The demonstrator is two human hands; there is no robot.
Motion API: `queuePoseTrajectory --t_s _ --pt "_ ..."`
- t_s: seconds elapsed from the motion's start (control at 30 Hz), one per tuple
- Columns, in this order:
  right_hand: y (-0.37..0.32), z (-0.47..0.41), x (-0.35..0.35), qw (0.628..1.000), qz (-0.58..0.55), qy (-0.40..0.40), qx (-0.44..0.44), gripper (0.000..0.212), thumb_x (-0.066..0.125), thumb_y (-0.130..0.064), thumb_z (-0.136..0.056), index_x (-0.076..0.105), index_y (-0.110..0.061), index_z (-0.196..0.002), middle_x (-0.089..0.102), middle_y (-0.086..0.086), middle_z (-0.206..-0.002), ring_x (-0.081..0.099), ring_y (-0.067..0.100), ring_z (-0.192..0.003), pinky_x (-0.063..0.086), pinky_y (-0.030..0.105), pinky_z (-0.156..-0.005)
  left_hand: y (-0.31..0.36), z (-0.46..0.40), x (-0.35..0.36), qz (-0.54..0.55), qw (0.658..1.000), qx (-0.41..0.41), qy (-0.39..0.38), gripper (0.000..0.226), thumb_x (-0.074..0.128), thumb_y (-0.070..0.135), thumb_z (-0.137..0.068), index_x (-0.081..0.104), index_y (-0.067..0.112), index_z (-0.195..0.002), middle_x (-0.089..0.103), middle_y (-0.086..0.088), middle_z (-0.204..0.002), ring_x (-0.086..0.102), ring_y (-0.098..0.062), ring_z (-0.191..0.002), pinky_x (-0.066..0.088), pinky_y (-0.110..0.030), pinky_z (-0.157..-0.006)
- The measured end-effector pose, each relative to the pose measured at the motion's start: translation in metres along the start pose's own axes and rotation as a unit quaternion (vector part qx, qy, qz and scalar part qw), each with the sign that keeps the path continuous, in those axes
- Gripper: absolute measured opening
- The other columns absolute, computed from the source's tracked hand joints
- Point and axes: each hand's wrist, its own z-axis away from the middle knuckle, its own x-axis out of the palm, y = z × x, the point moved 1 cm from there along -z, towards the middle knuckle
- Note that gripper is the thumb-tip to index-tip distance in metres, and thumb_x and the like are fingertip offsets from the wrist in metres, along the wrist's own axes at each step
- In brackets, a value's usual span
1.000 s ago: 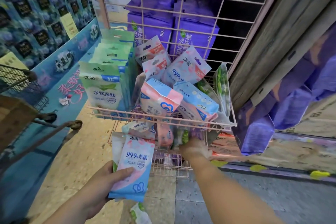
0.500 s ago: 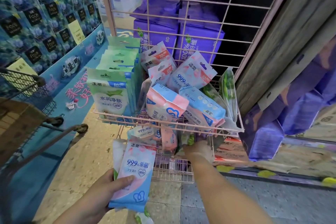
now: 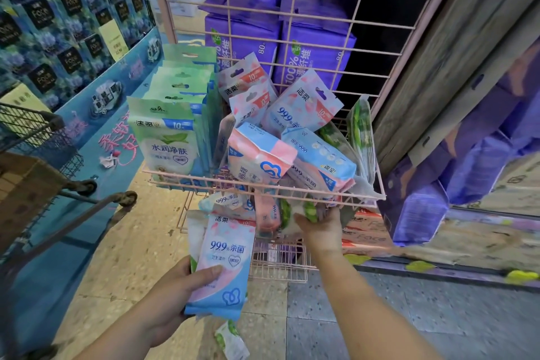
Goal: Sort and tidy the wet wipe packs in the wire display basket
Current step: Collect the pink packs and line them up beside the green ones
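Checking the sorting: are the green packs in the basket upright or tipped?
Upright. The green packs stand in a neat row along the basket's left side, hang-holes on top.

The pink pack point(image 3: 223, 260) you hold reads "99.9% 杀菌", the green pack point(image 3: 168, 137) "水润净肤" and "10", the purple bags point(image 3: 309, 58) "100%".

Upright packs point(image 3: 172, 137) are being kept at the left of the wire basket point(image 3: 292, 197); loose packs point(image 3: 292, 140) are lying jumbled at its right, bulk packs point(image 3: 280, 38) stacked behind.
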Motion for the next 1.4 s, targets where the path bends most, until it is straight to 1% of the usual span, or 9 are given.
queuePoseTrajectory --t_s 0.2,0.43,0.57,0.8,1.03,1.17,1.27,1.33,1.4 --pt "-0.01 0.049 -0.047 0.976 -0.07 -0.187 0.088 0.05 0.075 0.007 -0.072 0.056 -0.006 -0.116 0.074 0.012 -0.096 0.073 0.028 -0.075 0.057 0.035 -0.053 0.005 -0.001 0.019 0.009 0.999 0.009 -0.037 0.108 0.097 0.036 -0.023 0.055 0.015 -0.12 0.073 -0.01 -0.11 0.07 -0.034 -0.098 0.054 -0.045 -0.081" --pt "-0.064 0.087 -0.121 0.887 0.188 -0.417 -0.058 0.057 0.079 0.001 -0.067 0.065 -0.022 -0.117 0.07 -0.008 -0.113 0.065 0.009 -0.104 0.049 0.019 -0.086 0.037 0.032 0.046 -0.088 0.959 0.069 -0.26 0.083 0.086 0.012 -0.062 0.045 0.007 -0.134 0.06 -0.018 -0.131 0.057 -0.034 -0.122 0.048 -0.041 -0.098" --pt "-0.129 0.107 -0.151 0.881 0.112 -0.446 -0.111 0.068 0.075 -0.003 -0.074 0.05 -0.024 -0.134 0.062 -0.007 -0.13 0.058 0.011 -0.12 0.047 0.019 -0.091 0.073 0.063 0.063 -0.028 0.948 0.139 -0.285 0.082 0.092 0.02 -0.053 0.056 0.009 -0.126 0.066 -0.018 -0.122 0.065 -0.03 -0.109 0.054 -0.034 -0.084" --pt "-0.203 0.111 -0.145 0.93 -0.05 -0.224 -0.287 0.074 0.084 -0.025 -0.063 0.053 -0.027 -0.13 0.068 -0.011 -0.118 0.065 0.004 -0.104 0.053 0.017 -0.08 0.141 0.085 0.081 0.102 0.936 0.315 -0.123 0.082 0.098 0.032 -0.025 0.07 0.009 -0.098 0.075 -0.016 -0.098 0.073 -0.031 -0.085 0.059 -0.038 -0.062" --pt "-0.215 0.054 -0.081 0.859 0.288 -0.041 -0.422 0.069 0.076 -0.023 -0.076 0.047 -0.022 -0.139 0.051 0.003 -0.134 0.047 0.013 -0.124 0.023 0.005 -0.098 0.139 0.072 0.071 0.145 0.941 0.304 -0.041 0.102 0.095 0.035 -0.036 0.056 0.005 -0.125 0.068 -0.017 -0.118 0.069 -0.033 -0.1 0.059 -0.04 -0.07" --pt "-0.198 0.048 -0.076 0.862 0.281 0.009 -0.422 0.071 0.079 -0.035 -0.069 0.052 -0.022 -0.134 0.049 0.007 -0.134 0.041 0.021 -0.131 0.026 0.02 -0.107 0.133 0.067 0.068 0.143 0.942 0.301 -0.035 0.044 0.064 0.017 -0.075 0.061 0.008 -0.117 0.071 -0.016 -0.111 0.071 -0.032 -0.092 0.06 -0.038 -0.065" --pt "-0.193 0.067 -0.077 0.846 0.222 0.136 -0.465 0.066 0.064 -0.053 -0.068 0.057 -0.022 -0.126 0.054 0.005 -0.127 0.046 0.02 -0.121 0.031 0.028 -0.104 0.132 0.067 0.072 0.133 0.946 0.295 -0.023 0.043 0.068 0.017 -0.072 0.061 0.009 -0.114 0.073 -0.014 -0.109 0.071 -0.032 -0.092 0.061 -0.04 -0.067" --pt "-0.189 0.089 -0.074 0.858 0.135 0.116 -0.482 0.043 0.057 -0.053 -0.071 0.062 -0.03 -0.106 0.062 -0.008 -0.103 0.056 0.013 -0.098 0.041 0.021 -0.088 0.133 0.069 0.076 0.114 0.947 0.301 -0.019 0.074 0.09 0.03 -0.051 0.059 0.008 -0.115 0.072 -0.015 -0.11 0.071 -0.033 -0.095 0.06 -0.039 -0.067" --pt "-0.187 0.107 -0.062 0.913 0.065 -0.061 -0.399 0.045 0.06 -0.062 -0.067 0.063 -0.033 -0.101 0.068 -0.01 -0.089 0.062 0.01 -0.081 0.048 0.018 -0.076 0.133 0.066 0.08 0.09 0.949 0.3 -0.018 0.088 0.096 0.03 -0.035 0.059 0.006 -0.112 0.072 -0.017 -0.108 0.071 -0.033 -0.094 0.06 -0.037 -0.068"
